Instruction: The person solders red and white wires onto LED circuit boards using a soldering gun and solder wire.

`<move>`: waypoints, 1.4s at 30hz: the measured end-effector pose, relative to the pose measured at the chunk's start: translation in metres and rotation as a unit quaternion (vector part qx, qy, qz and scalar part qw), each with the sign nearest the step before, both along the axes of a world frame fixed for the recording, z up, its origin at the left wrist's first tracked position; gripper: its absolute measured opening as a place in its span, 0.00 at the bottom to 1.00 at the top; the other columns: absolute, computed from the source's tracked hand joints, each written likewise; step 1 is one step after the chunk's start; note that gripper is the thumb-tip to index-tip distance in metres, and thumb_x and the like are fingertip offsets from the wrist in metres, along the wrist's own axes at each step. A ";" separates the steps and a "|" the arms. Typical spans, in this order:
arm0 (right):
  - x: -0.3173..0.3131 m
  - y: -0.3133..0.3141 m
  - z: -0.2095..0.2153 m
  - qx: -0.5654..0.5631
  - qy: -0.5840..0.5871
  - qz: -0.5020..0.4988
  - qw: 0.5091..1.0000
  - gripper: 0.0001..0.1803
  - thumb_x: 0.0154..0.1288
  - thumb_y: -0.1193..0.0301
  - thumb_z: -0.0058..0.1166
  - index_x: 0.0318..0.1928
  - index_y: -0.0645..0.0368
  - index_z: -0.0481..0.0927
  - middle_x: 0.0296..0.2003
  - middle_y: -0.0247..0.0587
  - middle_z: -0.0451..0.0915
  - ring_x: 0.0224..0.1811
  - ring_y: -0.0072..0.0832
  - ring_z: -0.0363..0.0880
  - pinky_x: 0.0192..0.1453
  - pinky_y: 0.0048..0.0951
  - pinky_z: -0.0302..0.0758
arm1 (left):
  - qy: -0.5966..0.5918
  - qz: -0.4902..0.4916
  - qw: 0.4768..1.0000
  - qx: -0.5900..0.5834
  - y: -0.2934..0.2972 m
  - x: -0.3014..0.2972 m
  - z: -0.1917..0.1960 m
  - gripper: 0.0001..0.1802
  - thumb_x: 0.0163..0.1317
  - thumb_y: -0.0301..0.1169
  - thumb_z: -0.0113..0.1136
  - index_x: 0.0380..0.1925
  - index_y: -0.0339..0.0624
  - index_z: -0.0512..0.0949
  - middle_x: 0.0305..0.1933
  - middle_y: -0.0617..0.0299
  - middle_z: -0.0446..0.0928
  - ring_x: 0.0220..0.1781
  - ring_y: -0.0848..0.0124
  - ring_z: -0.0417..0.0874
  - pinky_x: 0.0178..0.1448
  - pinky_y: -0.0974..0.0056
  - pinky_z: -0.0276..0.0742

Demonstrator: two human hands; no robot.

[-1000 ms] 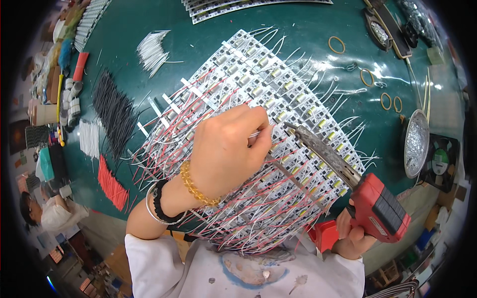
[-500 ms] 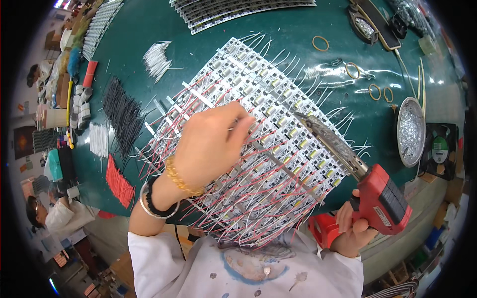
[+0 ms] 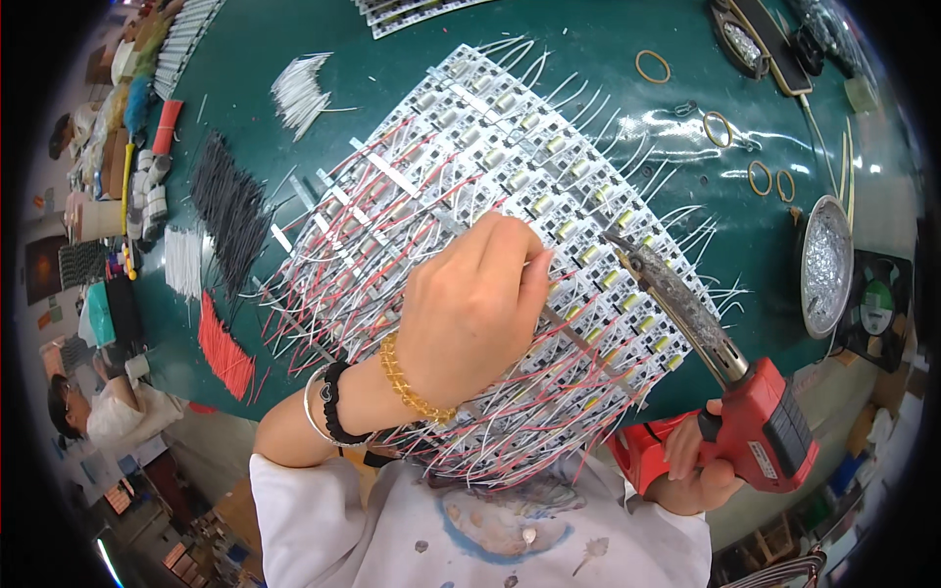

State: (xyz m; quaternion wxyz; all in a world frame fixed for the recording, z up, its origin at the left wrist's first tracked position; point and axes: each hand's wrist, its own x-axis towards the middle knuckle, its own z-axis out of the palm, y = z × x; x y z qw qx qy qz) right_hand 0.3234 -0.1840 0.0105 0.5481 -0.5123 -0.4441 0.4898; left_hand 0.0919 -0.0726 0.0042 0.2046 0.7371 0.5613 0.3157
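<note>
A large panel of white circuit boards (image 3: 549,201) lies slanted on the table, with red and white wires (image 3: 490,431) along its rows. My left hand (image 3: 475,304) is over the middle of the panel, thumb and fingers pinched together. Whatever they grip is hidden from view. My right hand (image 3: 701,461) is wrapped round the handle of a red soldering gun (image 3: 760,426) at the panel's right side. The gun's dark, crusted tip (image 3: 637,260) points up and left over the panel's right rows, a short way from my left fingers.
Bundles of black wires (image 3: 227,211), white wires (image 3: 302,93) and red wires (image 3: 225,348) lie left on the green table (image 3: 392,88). Rubber bands (image 3: 653,67) and a metal bowl (image 3: 826,265) are at right, beside a black fan (image 3: 875,309). Another person (image 3: 118,407) sits far left.
My left hand has moved right across the panel, still pinched. The soldering gun has shifted slightly right and down in my right hand. The whole view has shifted a little.
</note>
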 end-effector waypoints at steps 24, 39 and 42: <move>0.053 -0.006 -0.007 -0.288 -0.079 0.214 0.930 0.14 0.34 0.78 0.64 0.17 0.60 0.68 0.15 0.26 0.69 0.17 0.13 0.66 0.22 0.24 0.61 | -0.016 -0.020 0.999 -0.041 0.006 -0.008 0.001 0.08 0.47 0.21 0.59 0.23 0.40 0.67 0.21 0.60 0.69 0.20 0.63 0.75 0.22 0.63 0.69; 0.003 -0.019 -0.014 -0.066 0.077 -0.017 0.995 0.40 0.55 0.48 0.57 0.52 0.74 0.66 0.11 0.30 0.67 0.10 0.18 0.62 0.15 0.19 0.58 | -0.058 -0.017 0.997 -0.039 0.004 -0.008 0.000 0.05 0.50 0.20 0.59 0.24 0.36 0.72 0.22 0.59 0.72 0.22 0.71 0.76 0.26 0.69 0.70; 0.003 -0.004 -0.008 -0.021 0.099 0.066 0.993 0.39 0.56 0.49 0.57 0.52 0.74 0.66 0.11 0.30 0.67 0.10 0.18 0.62 0.15 0.19 0.58 | -0.052 -0.021 0.997 -0.048 0.000 -0.014 0.009 0.03 0.52 0.20 0.56 0.25 0.36 0.71 0.23 0.56 0.70 0.23 0.62 0.75 0.26 0.64 0.70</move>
